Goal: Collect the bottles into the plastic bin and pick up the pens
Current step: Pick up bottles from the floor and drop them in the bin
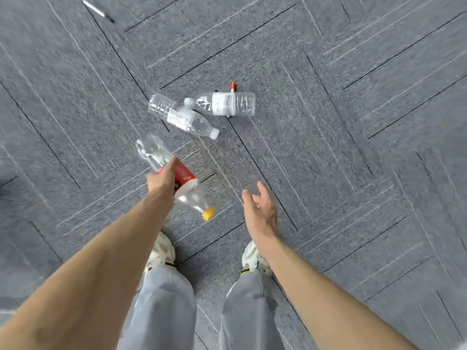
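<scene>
Red-labelled bottle (184, 176) within left fingers (173, 164)

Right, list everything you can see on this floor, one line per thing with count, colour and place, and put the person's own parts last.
clear plastic bottle with red label and yellow cap: 1, held in the left hand, above the floor.
clear plastic bottles with white labels and white caps: 2, lying on the floor ahead, necks crossing; one slanted, one lying crosswise.
red-capped pen: 1, mostly hidden under the crosswise bottle.
white pen with dark tip: 1, far upper left, blurred.
grey carpet tiles: the whole floor, dark seams and pale stripes.
plastic bin: none in view.
left hand: 1, closed around the red-label bottle.
right hand: 1, open, empty.
white shoes: 2, below the hands.
light grey trousers: 1 pair, bottom centre.
</scene>
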`<state>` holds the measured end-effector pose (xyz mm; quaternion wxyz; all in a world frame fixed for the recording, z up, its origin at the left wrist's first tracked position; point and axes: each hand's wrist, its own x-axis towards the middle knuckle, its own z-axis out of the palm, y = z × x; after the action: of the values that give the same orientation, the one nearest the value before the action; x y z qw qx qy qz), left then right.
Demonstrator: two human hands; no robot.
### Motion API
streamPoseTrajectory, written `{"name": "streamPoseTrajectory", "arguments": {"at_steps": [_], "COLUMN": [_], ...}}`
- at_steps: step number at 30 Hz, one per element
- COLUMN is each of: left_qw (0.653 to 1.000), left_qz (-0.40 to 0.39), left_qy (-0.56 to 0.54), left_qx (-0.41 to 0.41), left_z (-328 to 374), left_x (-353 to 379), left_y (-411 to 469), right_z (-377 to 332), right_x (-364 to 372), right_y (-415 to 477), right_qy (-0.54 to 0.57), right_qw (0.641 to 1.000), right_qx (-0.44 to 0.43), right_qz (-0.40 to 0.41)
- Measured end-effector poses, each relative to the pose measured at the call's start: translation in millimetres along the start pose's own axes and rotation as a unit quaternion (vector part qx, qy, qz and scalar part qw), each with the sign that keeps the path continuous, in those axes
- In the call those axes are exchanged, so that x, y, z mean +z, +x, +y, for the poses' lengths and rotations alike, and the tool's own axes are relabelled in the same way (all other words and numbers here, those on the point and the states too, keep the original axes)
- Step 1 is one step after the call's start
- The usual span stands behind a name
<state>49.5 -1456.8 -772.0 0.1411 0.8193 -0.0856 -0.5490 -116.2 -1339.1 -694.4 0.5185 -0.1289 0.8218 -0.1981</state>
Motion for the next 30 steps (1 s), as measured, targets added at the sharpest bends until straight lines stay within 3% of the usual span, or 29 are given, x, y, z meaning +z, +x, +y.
{"name": "streamPoseTrajectory", "arguments": {"at_steps": [9,16,20,23,30], "left_qw": [0.994,0.996,0.995,0.992,0.992], "left_qz": [0.06,0.038,0.032,0.046,0.016], "left_qy": [0.076,0.057,0.055,0.051,0.029], "left_qx": [0.053,0.063,0.081,0.107,0.121], "left_z": [17,40,39,34,25], "left_x": [-102,-131,-133,-133,-137], "left_y": [-55,-14,24,56,116], "right_z": [-61,-100,-112,-113,-98], "right_x": [34,86,133,166,200], "right_y": [-24,20,77,120,187], "right_qy": [-0.017,-0.091,-0.137,-0.24,-0.528], "right_qw": [0.999,0.989,0.98,0.942,0.765], "right_qx": [-0.034,-0.101,-0.143,-0.231,-0.352], "right_qz": [-0.03,-0.055,-0.004,0.048,0.114]}}
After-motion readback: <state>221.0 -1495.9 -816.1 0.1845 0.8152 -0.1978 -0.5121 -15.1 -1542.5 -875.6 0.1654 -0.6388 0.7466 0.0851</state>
